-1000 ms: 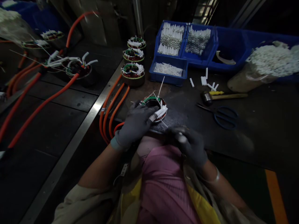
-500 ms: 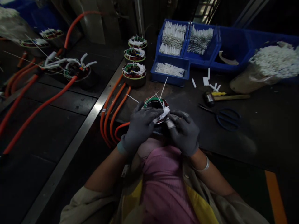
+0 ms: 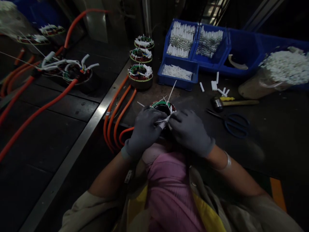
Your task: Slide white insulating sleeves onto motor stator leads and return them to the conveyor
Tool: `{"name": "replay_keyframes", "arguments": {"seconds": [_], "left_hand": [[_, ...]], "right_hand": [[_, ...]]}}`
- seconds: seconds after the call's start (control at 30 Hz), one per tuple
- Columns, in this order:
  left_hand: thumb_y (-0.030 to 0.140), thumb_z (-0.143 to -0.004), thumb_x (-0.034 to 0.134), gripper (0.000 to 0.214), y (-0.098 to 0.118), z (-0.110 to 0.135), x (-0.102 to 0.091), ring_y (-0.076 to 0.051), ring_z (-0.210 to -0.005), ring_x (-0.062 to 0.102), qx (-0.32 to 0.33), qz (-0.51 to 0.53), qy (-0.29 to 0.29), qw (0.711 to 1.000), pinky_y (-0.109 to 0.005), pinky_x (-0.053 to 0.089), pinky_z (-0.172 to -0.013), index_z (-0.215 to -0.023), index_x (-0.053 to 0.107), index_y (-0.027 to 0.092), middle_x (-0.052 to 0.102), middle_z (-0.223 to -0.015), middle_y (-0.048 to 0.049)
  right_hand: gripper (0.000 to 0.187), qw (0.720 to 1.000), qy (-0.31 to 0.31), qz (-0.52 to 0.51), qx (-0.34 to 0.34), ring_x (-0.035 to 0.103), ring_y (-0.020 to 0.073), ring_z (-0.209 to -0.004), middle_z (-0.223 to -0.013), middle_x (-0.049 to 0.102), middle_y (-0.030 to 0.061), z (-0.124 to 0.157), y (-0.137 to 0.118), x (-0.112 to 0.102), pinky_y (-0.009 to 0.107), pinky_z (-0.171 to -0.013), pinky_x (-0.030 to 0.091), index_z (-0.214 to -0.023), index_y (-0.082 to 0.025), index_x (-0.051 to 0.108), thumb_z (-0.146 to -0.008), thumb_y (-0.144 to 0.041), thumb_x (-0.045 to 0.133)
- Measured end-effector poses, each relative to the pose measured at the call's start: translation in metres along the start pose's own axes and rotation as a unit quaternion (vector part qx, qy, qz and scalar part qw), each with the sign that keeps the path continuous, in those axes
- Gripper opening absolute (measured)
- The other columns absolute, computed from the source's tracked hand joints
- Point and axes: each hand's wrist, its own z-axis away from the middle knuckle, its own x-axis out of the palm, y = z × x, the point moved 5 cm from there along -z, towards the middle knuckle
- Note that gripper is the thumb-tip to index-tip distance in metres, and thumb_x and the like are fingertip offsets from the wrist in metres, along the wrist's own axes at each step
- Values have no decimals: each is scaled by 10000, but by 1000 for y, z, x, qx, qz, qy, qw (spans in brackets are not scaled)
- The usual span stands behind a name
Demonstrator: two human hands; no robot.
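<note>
A wound ring [image 3: 160, 103] is set at the near edge of a dark bench [image 3: 200, 112], with white sleeving [image 3: 163, 124] gathered at its near-right rim. The sleeving is best kept steady by one hand while worked by the other, the windings left unstrained. It is flanked by gloved fingers: pinched, it seems, by the left hand [image 3: 147, 126]; the right hand's [image 3: 189, 130] fingertips are bunched at its right, but whether anything is gripped cannot be told. Scissors [image 3: 236, 124] are placed right; a blue tray [image 3: 177, 83], far.
</note>
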Motion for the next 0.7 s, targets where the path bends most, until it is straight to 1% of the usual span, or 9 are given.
{"name": "replay_keyframes", "arguments": {"seconds": [0.07,0.13,0.23,0.37,0.47,0.5,0.57,0.63,0.7], "left_hand": [[265,-936,681,90,-2,0,-2,-227,-1004,699,5,9,27,1000,-401,520,-1004,-937,748,206,777,-1008,-53],[229,-890,685,77,-3,-1,0,-221,-928,682,27,14,35,999,-386,520,-930,-823,711,203,746,-910,-47],[201,-847,670,118,-7,-3,5,-212,-846,658,56,12,40,998,-392,504,-897,-730,668,199,698,-812,-37],[236,-862,656,141,-8,-5,5,-229,-839,653,73,6,38,997,-407,500,-863,-731,691,199,690,-813,-52],[252,-937,613,160,-1,-5,-5,-254,-935,687,116,-13,-26,993,-434,501,-916,-840,732,208,750,-945,-71],[253,-966,591,170,-1,-5,-9,-260,-960,700,140,-33,-58,988,-453,494,-949,-913,750,221,768,-995,-66],[316,-975,613,215,-13,-9,-17,-340,-1100,695,169,-123,-92,974,-600,400,-1088,-1118,753,241,771,-1186,-88],[379,-955,631,344,-27,-15,-20,-408,-1209,658,221,-159,-112,956,-682,339,-1121,-1262,727,257,732,-1324,-114],[409,-933,651,313,-40,-20,-17,-404,-1176,671,238,-140,-132,952,-670,382,-1094,-1198,760,281,759,-1263,-91]], "right_hand": [[174,999,16,-30,-37,591,269,-837,-966,725,110,-2,2,-7,398,-721,448,-941,-201,720,-1005,-177,560],[180,996,31,-78,-36,610,258,-875,-1004,726,114,-11,12,-8,381,-756,454,-949,-187,719,-1013,-178,551],[142,990,-11,-135,-35,626,247,-879,-974,718,102,-40,29,10,350,-750,441,-940,-171,724,-973,-160,586],[146,975,-126,-179,44,638,223,-853,-948,731,89,-71,39,39,316,-753,436,-911,-158,749,-916,-84,624],[148,956,-113,-259,81,661,217,-935,-1004,744,94,-69,34,38,310,-843,472,-946,-152,763,-940,-91,628],[127,944,-89,-305,87,667,207,-950,-1009,744,84,-64,36,35,304,-862,485,-966,-155,761,-964,-133,635],[145,912,10,-388,132,673,186,-946,-1000,738,53,-46,62,25,293,-876,514,-997,-170,745,-1008,-263,634],[206,870,175,-400,228,675,182,-940,-1007,733,34,-10,115,7,301,-878,542,-1027,-192,729,-1008,-367,624],[212,818,347,-302,345,675,192,-941,-1013,733,35,46,179,-23,322,-876,562,-1041,-204,718,-975,-385,628]]}}
